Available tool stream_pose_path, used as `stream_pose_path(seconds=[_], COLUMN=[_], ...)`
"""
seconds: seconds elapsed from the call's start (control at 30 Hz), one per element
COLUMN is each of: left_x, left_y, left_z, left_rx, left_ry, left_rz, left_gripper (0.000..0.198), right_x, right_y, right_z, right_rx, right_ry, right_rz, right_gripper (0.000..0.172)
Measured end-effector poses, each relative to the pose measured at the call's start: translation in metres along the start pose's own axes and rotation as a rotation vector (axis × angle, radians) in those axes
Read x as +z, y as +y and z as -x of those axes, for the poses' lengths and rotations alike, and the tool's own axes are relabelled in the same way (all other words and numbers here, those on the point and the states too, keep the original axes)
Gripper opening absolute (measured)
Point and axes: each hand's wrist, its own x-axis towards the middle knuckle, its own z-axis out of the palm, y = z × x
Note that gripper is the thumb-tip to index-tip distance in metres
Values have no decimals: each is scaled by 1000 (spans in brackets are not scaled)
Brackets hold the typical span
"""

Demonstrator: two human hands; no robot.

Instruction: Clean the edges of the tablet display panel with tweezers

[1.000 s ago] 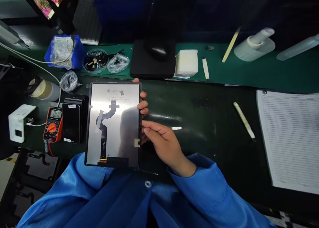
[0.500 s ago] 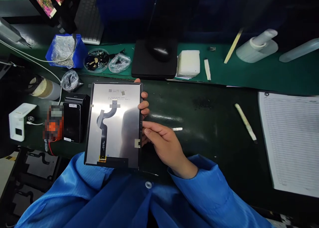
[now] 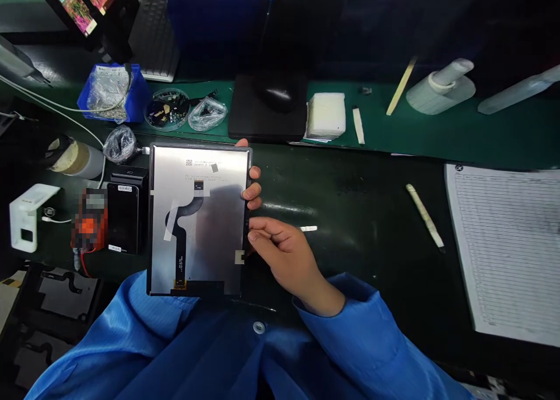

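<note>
The display panel [image 3: 196,213] is held over the table [image 3: 371,213], back up. The left grip [image 3: 252,189] curls behind it, fingertips hooked round the edge, and the right grip [image 3: 273,239] pinches that edge — a slip could crack the panel or crease its flex cable [image 3: 180,254].

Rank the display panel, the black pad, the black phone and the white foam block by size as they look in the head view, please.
1. Display panel, though it is nearest the camera.
2. Black pad.
3. Black phone and white foam block: they look alike, so I cannot rank them.
</note>
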Motion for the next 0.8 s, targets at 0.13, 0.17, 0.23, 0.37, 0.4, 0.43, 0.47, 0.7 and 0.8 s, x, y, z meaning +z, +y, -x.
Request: stream_pose_path(seconds=[0.13, 0.17, 0.23, 0.37, 0.4, 0.43, 0.47, 0.7, 0.8], left_x=[1, 2, 5, 17, 21, 24, 28, 24, 22], left_y=[-5, -7, -9, -8, -7, -5, -4, -3, -6], left_z=[2, 3, 6, 10, 10, 9, 9, 9, 7], left_rx=[2, 7, 33, -13, -18, -40, -59, -85, -68], left_ry=[-13, -13, -28, 6, 31, 64, 103, 61, 51], left_rz=[18, 23, 14, -110, -123, -132, -134, -127, -139], left_gripper=[40, 43, 62, 74, 75, 77, 79, 83, 89], right_x=[-2, -2, -3, -3, -3, -2, -2, -2, -3], right_y=[-1, -1, -1, 0, 1, 2, 2, 5, 5], right_z=[0, 0, 0, -2, -2, -3, -3, -2, -2], right_rx=[-4, -7, -6, 2, 2, 2, 2, 5, -2], right_ry=[39, 48, 59, 66, 66, 67, 67, 79, 80], right_rz=[129, 161, 214, 272, 279, 284, 287, 274, 258], right_gripper=[14, 13, 13, 15, 16, 16, 17, 16, 15])
